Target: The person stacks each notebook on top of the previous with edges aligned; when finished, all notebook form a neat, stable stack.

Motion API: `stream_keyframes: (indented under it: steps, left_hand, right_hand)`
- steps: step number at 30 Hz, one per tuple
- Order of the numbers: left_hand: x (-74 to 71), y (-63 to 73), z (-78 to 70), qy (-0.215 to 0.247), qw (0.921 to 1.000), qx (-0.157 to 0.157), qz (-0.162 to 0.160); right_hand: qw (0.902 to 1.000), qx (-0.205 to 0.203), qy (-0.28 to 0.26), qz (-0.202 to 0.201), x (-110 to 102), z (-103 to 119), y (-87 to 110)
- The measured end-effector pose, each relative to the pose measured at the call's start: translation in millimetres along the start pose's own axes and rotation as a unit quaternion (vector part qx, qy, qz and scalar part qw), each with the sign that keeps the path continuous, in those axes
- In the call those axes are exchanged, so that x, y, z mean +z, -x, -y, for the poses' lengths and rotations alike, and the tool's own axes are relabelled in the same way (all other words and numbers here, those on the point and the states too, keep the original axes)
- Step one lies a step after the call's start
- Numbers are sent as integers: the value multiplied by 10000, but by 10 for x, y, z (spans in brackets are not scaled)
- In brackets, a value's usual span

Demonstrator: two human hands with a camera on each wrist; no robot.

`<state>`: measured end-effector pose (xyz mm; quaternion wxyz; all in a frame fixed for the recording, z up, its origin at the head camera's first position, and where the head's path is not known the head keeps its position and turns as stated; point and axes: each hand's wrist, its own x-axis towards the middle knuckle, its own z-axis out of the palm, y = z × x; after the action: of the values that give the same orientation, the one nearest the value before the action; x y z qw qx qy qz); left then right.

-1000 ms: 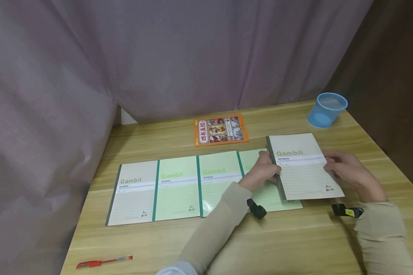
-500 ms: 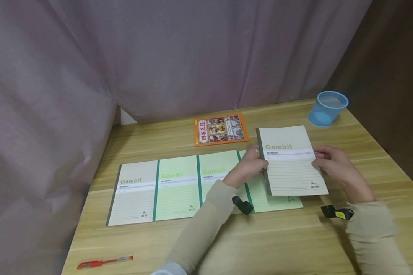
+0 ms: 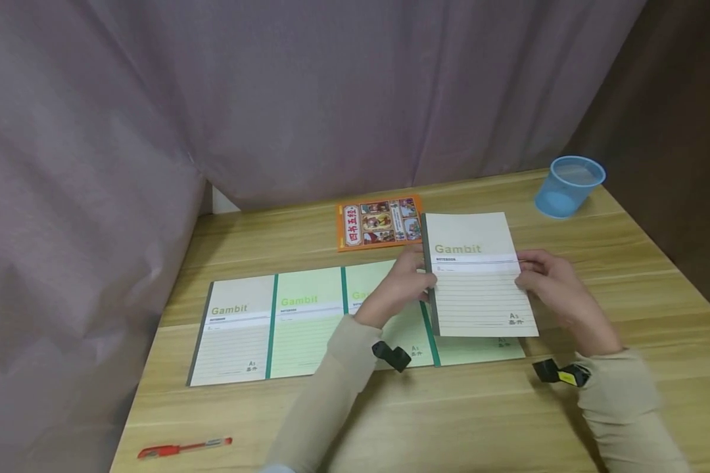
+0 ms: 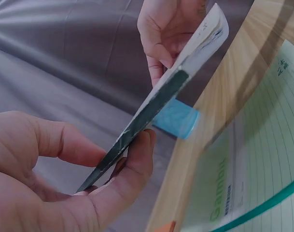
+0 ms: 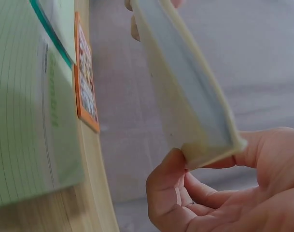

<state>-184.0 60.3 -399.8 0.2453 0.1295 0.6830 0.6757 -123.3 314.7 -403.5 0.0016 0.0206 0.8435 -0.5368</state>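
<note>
A cream Gambit notebook (image 3: pixel 473 295) with a dark grey spine is held up above the table by both hands. My left hand (image 3: pixel 398 289) pinches its spine edge, thumb on the cover and fingers beneath, as the left wrist view shows along the dark spine (image 4: pixel 151 111). On the opposite edge, my right hand (image 3: pixel 559 292) pinches the page side between thumb and fingers. Under the held notebook lies a green notebook (image 3: pixel 479 351), mostly hidden. Left of it in the row come another green notebook (image 3: pixel 417 335), partly behind my left arm, a further green notebook (image 3: pixel 304 322) and a cream notebook (image 3: pixel 233 335).
An orange picture booklet (image 3: pixel 378 223) lies behind the row, its right edge close to the held notebook in the head view. A blue cup (image 3: pixel 568 187) stands at the back right. A red pen (image 3: pixel 183 448) lies at the front left. Grey curtain (image 3: pixel 307 98) hangs behind the table.
Both hands have carried the cream notebook leftward and slightly up over the row of green notebooks. Their grip on its two edges stays the same.
</note>
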Motion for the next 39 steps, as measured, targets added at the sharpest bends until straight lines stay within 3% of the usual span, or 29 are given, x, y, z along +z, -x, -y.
stream_keyframes:
  steps: [9,18,25,39]
  left_hand:
    - [-228,190,-34,-199,9987,-302,-367]
    - [-398,371,-38,-139,9968,-294,-737]
    - [-517,486,8,-212,9955,-385,-837]
    - [-706,646,189,-205,9916,-645,-1104]
  right_hand:
    - [9991,-133,-217,334,225,136,-44]
    - [9970,180,-527,535,441,269,-88]
    - [9948,318,-674,699,575,309,-91]
    - [9903,312,-446,1279,799,346,-162]
